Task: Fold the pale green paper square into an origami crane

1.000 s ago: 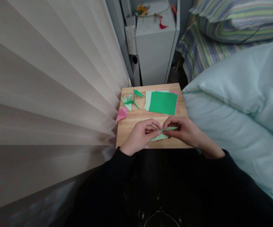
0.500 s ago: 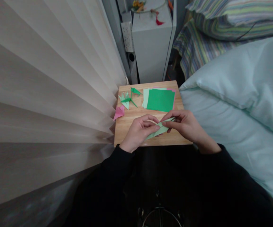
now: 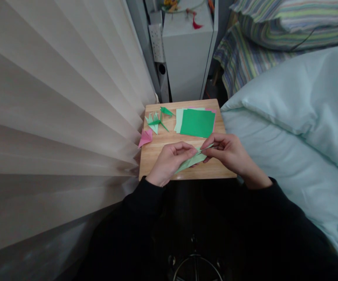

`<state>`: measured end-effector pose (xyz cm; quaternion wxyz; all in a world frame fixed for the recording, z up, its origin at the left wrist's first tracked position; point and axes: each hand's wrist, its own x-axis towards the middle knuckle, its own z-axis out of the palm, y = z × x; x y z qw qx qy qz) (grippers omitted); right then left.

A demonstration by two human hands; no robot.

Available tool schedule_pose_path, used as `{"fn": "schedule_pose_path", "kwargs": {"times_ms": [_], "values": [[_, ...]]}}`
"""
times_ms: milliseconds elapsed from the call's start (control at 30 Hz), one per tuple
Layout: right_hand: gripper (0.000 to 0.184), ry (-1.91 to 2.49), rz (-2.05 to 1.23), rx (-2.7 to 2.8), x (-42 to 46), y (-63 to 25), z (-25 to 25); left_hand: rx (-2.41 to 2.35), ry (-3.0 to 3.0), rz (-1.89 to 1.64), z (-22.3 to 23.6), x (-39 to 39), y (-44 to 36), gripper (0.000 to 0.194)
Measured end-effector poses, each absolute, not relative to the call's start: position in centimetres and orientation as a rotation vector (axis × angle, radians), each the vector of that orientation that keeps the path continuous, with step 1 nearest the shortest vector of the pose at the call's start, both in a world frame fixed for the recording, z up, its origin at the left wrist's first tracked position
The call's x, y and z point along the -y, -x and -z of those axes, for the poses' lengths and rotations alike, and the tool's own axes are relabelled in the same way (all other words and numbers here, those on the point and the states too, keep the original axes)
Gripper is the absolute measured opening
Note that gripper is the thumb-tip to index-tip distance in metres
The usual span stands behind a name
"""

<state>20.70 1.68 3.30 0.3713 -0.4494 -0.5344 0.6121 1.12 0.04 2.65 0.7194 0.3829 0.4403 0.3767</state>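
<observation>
A piece of folded light green origami paper (image 3: 191,162) is held slantwise over the front part of a small wooden table (image 3: 154,164). My left hand (image 3: 171,160) pinches its left and middle part between thumb and fingers. At the right end, my right hand (image 3: 224,150) is closed on a narrow folded tip with thumb and forefinger. Fingers cover part of the folds. Beyond the hands lies a stack of paper with a dark green sheet (image 3: 198,123) on top; light green and pink edges stick out beneath.
Green folded paper figures (image 3: 157,121) and a pink folded piece (image 3: 145,137) lie at the table's left side. A pleated curtain (image 3: 98,117) borders the left, a pale blue quilt (image 3: 274,136) the right. A white cabinet (image 3: 184,62) stands behind.
My right thumb and fingers have shifted slightly on the paper's right end, and a narrow flap there now shows apart. The left hand still holds its part, a little farther left.
</observation>
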Motion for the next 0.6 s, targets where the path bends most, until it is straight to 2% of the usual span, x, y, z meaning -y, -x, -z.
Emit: {"fn": "schedule_pose_path", "kwargs": {"times_ms": [167,367,600], "values": [[0.022,1.123,-1.581,1.388,-1.59,-20.63,-3.67,-1.011,-0.785,-0.776,-2.51,-0.17,-0.83,0.041],[0.017,1.128,-1.601,1.38,-1.58,-20.63,-3.32,-1.071,-0.661,-0.685,-2.28,-0.42,-0.61,0.025],[0.019,1.149,-1.47,1.39,-1.71,-20.51,-2.87,-1.056,-0.655,-0.764,-2.06,-0.5,-0.97,0.022]]}}
